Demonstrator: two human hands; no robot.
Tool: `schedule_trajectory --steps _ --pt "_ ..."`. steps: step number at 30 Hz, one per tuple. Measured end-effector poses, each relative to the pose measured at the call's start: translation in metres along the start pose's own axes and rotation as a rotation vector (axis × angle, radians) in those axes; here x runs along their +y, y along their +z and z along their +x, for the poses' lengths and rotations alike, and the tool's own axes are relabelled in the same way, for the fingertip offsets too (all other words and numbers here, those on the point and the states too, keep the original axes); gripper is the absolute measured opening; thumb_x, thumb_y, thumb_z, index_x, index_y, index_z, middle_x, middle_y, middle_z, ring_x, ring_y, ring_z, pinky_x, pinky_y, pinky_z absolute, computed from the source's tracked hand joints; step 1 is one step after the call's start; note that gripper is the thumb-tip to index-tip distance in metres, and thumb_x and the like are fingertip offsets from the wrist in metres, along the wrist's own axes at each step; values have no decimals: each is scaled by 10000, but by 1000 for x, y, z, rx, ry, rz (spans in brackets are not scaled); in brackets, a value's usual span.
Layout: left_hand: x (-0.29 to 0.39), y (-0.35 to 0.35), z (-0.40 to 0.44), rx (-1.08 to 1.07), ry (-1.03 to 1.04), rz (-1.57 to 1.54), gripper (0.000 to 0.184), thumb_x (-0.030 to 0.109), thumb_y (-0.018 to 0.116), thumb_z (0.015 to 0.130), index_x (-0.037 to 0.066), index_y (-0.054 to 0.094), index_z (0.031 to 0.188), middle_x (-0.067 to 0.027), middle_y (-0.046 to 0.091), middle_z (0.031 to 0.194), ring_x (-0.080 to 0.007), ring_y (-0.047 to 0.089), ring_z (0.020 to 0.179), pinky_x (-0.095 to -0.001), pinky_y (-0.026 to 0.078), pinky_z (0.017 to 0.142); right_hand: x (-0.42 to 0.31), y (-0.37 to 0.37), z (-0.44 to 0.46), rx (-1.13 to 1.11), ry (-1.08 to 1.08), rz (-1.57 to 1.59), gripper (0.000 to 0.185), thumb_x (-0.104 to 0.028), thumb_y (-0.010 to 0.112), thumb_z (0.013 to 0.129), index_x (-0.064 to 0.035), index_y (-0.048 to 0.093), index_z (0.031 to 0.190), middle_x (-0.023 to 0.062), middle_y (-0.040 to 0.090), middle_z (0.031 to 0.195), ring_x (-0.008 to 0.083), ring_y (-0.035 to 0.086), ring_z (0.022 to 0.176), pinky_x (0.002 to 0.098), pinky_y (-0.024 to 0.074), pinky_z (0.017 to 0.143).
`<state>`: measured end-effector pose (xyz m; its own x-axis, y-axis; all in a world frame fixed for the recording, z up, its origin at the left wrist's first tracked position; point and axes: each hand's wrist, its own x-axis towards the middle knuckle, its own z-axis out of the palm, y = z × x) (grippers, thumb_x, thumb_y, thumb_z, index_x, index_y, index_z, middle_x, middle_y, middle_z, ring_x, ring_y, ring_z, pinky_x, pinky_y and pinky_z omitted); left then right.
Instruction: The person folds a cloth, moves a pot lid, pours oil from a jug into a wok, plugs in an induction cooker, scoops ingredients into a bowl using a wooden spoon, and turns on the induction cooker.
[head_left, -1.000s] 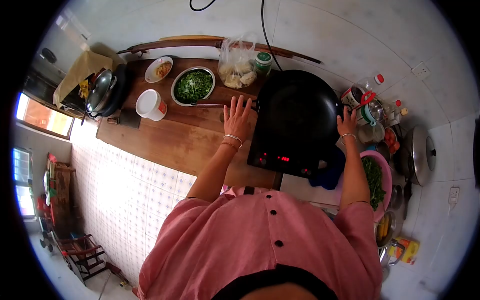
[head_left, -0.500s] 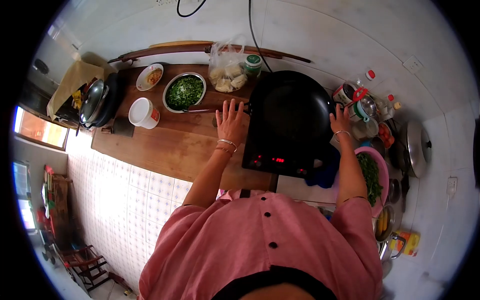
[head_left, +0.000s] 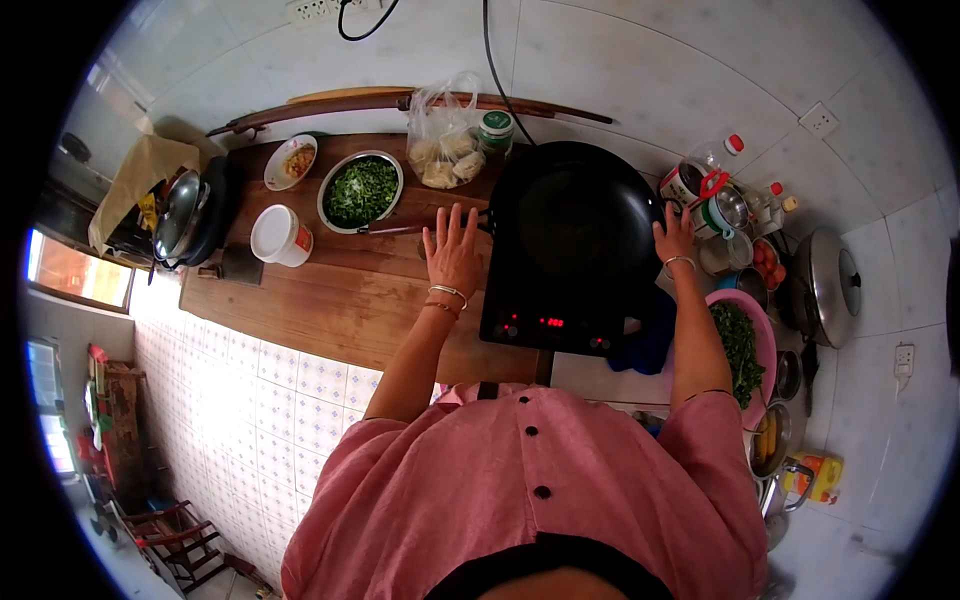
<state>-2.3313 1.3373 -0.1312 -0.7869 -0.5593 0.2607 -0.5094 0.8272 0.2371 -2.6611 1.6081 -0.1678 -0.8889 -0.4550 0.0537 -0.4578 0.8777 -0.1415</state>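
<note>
A black wok (head_left: 575, 215) sits on a black induction cooktop (head_left: 560, 343) with lit red digits. Its long wooden handle (head_left: 392, 228) points left, past the fingers of my left hand (head_left: 454, 258). That hand is palm down with fingers spread; whether it touches the handle is unclear. On the wok's right side, my right hand (head_left: 676, 240) is at the small side handle, fingers apart and not wrapped round it. A steel bowl of chopped greens (head_left: 362, 190) stands by the tip of the long handle. The wok looks bare inside.
On the wooden counter (head_left: 340, 300) are a white tub (head_left: 280, 236), a small bowl of food (head_left: 291, 162), a cleaver (head_left: 241, 263), a bag of pale pieces (head_left: 445, 155) and a green-lidded jar (head_left: 495, 132). To the right stand a pink basin of greens (head_left: 765, 345), bottles and a large lid (head_left: 825, 285).
The view has shifted slightly. The red digits on the cooktop look different. Both hands stay at about the same places beside the wok.
</note>
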Motion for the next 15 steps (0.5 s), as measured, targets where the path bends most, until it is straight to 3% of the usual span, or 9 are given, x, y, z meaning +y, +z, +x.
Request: schedule_trajectory --steps 15 --pt "0 1 -5 -23 -8 17 804 173 665 714 179 266 1412 -96 209 1468 -319 141 1370 -531 139 1082 1 -1 -1 34 -32 26 585 -366 454 902 -226 238 1427 164 90 1491 426 181 1321 481 219 1074"
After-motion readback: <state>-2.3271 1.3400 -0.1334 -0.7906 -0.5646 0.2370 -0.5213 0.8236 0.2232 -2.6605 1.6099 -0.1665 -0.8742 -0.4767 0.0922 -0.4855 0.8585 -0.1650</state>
